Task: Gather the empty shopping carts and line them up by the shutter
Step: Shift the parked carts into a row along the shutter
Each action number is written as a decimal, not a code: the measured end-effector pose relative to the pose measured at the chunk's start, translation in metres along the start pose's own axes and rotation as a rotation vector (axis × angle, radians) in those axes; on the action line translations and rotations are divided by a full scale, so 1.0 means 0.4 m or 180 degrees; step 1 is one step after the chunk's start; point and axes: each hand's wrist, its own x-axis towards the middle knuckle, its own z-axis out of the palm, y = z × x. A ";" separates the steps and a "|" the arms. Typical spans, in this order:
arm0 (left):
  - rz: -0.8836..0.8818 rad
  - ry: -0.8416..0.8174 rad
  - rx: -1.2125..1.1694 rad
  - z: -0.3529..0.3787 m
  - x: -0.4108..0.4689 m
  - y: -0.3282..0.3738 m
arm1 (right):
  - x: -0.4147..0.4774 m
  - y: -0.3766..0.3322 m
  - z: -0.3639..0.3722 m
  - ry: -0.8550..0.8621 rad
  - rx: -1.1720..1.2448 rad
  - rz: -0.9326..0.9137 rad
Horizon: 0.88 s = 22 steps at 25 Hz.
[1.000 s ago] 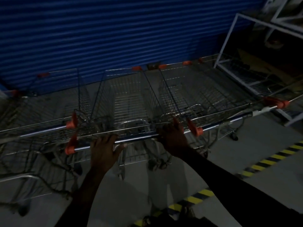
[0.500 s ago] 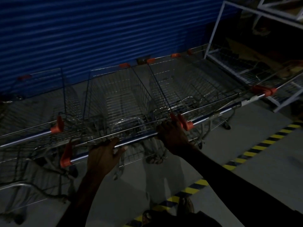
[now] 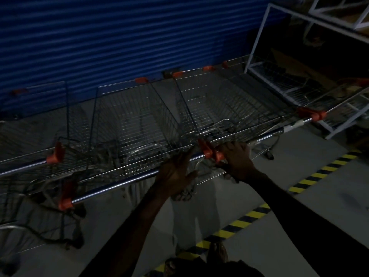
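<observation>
Blue corrugated shutter [image 3: 119, 37] fills your view from 9 to 12 o'clock, and three wire carts stand side by side in front of it, noses toward it and handles toward you. At 9 o'clock is the left cart [image 3: 30, 136], at 11 o'clock the middle cart [image 3: 137, 124], and at 1 o'clock the right cart [image 3: 229, 104], its far corner close to a white metal rack [image 3: 259, 31] at 2 o'clock.

Your left hand [image 3: 175, 172] lies over the right end of the middle cart's handle bar, thumb splayed out below it. In this dim light you cannot tell whether the fingers are wrapped round the bar.

Your right hand [image 3: 237, 158] is curled over the left end of the right cart's handle, just beside its orange end cap, and grips it.

On the grey floor a yellow-and-black hazard stripe [image 3: 245, 216] runs from 6 toward 3 o'clock.
</observation>
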 end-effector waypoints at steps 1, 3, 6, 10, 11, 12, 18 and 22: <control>0.0065 0.0046 -0.0051 0.021 0.036 0.030 | 0.010 0.007 -0.004 -0.0025 0.0034 -0.0104; 0.0051 0.0076 -0.0179 0.046 0.093 0.074 | 0.029 0.016 -0.008 -0.0095 0.0109 -0.0314; -0.0114 0.0441 -0.0154 0.088 0.130 0.101 | 0.050 0.035 -0.006 -0.0105 0.0223 -0.0460; -0.0099 0.0811 0.0244 0.120 0.148 0.105 | 0.077 0.040 0.002 -0.0089 -0.0006 -0.0599; -0.0188 0.0705 0.0320 0.121 0.156 0.112 | 0.080 0.038 0.001 -0.0090 -0.0109 -0.0572; -0.0307 0.0563 0.0378 0.114 0.163 0.124 | 0.081 0.035 0.002 -0.0060 -0.0158 -0.0557; -0.0414 0.0600 0.0365 0.103 0.169 0.145 | 0.096 0.049 0.005 -0.0289 -0.0036 -0.0514; -0.0501 0.0497 0.0304 0.099 0.178 0.152 | 0.098 0.054 0.002 -0.0206 0.0134 -0.0575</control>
